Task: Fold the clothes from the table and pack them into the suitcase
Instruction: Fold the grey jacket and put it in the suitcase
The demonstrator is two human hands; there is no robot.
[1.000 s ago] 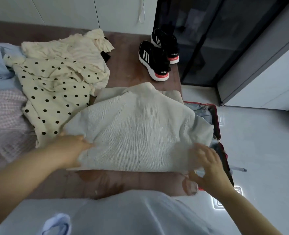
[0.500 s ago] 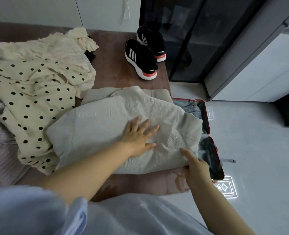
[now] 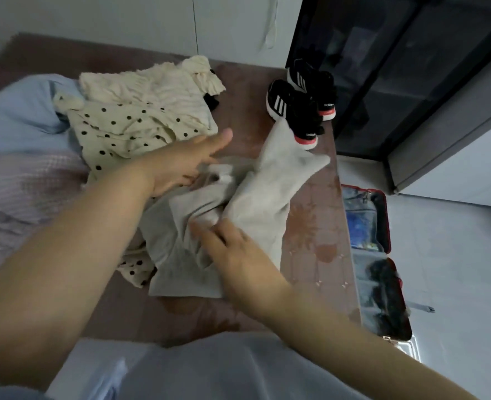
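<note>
Lying bunched near the middle of the counter (image 3: 310, 241) is the pale grey sweater (image 3: 255, 209), crumpled into deep folds rather than flat. One end of it rises in a loose peak toward the far right, its tip just in front of the black sneakers (image 3: 296, 108). Its near edge rests flat on the counter's brownish top.

The right hand (image 3: 235, 246) reaches in from the lower right. Its grip is narrow: the fingertips are curled into a gathered fold at the sweater's centre and hold it. The left hand (image 3: 180, 166) comes across from the lower left and sits at the sweater's far-left edge, one finger stretched out straight above the cloth. Blur smears its lower fingers, so I cannot tell whether that grip pinches the fabric or only touches it.

Left of the sweater, and partly under it, lies a cream polka-dot garment (image 3: 123, 131). A ribbed cream top (image 3: 152, 85) lies just beyond that. A light blue garment (image 3: 16, 116) and a pale pink checked one (image 3: 22, 192) are heaped at the far left.

On the floor just beside the counter's right edge, the red-rimmed suitcase (image 3: 387, 220) lies open. Blue cloth shows in its far half and something dark in its near half. The sweater is well apart from it, wholly on the counter. A dark glass-fronted cabinet (image 3: 397, 67) stands behind the sneakers.
</note>
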